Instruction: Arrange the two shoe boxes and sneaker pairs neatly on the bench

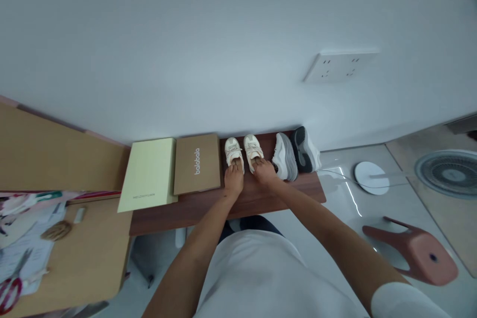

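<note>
Two small cream sneakers stand side by side on a dark wooden table (pixel 167 217), toes toward the wall. My left hand (pixel 234 179) grips the heel end of the left cream sneaker (pixel 233 148), its fingers reaching into the opening. The right cream sneaker (pixel 253 146) is held the same way by my right hand (pixel 264 171). Just right of that hand, a white and grey sneaker (pixel 285 156) leans beside another one with a dark sole (pixel 305 150). To the left lie a brown "balabala" shoebox (pixel 197 164) and a pale yellow box (pixel 151 174), both closed.
On the left, a tan desk (pixel 89 253) bears red-handled scissors (pixel 13 283), papers and a brown hair bundle (pixel 56 230). A pink stool (pixel 428 258) and a fan (pixel 452 174) stand on the right. A socket plate (pixel 341 66) is on the wall.
</note>
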`<action>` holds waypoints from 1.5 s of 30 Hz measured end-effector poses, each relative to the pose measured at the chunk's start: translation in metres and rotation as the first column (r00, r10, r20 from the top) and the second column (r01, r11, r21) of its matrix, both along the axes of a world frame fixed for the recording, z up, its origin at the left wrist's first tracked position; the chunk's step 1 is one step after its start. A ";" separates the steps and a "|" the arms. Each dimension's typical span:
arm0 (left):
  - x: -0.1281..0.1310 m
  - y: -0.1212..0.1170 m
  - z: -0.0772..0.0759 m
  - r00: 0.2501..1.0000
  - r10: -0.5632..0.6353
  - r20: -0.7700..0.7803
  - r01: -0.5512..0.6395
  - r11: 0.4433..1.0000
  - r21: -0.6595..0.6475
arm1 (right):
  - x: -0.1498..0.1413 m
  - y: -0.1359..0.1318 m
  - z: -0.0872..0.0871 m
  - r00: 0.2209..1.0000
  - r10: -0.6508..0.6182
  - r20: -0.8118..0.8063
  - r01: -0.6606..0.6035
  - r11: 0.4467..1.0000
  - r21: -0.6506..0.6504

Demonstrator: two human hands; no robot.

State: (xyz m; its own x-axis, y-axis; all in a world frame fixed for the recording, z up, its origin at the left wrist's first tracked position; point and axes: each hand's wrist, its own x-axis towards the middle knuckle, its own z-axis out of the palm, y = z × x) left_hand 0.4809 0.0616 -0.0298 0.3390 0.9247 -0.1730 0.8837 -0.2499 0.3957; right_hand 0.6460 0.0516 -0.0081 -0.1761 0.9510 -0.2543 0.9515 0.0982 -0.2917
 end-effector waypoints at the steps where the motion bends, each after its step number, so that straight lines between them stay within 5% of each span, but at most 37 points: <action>1: 0.000 0.000 -0.001 1.000 0.002 -0.013 -0.002 1.000 0.011 | -0.002 0.001 -0.002 1.000 0.000 0.003 0.000 1.000 -0.007; 12: 0.006 -0.001 -0.011 0.969 -0.059 -0.241 0.076 0.995 0.063 | -0.017 0.004 -0.012 0.980 0.042 0.195 -0.029 0.997 -0.071; 24: 0.000 0.002 -0.023 0.958 -0.100 -0.270 0.116 0.992 0.044 | -0.027 0.005 -0.018 0.985 0.009 0.172 0.004 0.997 -0.074; 31: 0.000 -0.002 -0.012 0.980 -0.085 -0.179 0.105 0.988 0.111 | -0.023 0.005 -0.003 0.989 -0.023 0.144 0.031 0.998 -0.049; 40: 0.067 -0.009 0.020 0.955 -0.240 0.177 0.211 0.963 0.166 | 0.047 -0.008 0.019 0.973 -0.225 0.054 0.221 0.972 0.079; 45: 0.105 -0.024 0.009 0.918 -0.257 0.302 0.240 0.966 0.093 | 0.119 -0.030 0.015 0.894 -0.447 0.017 0.440 0.886 0.145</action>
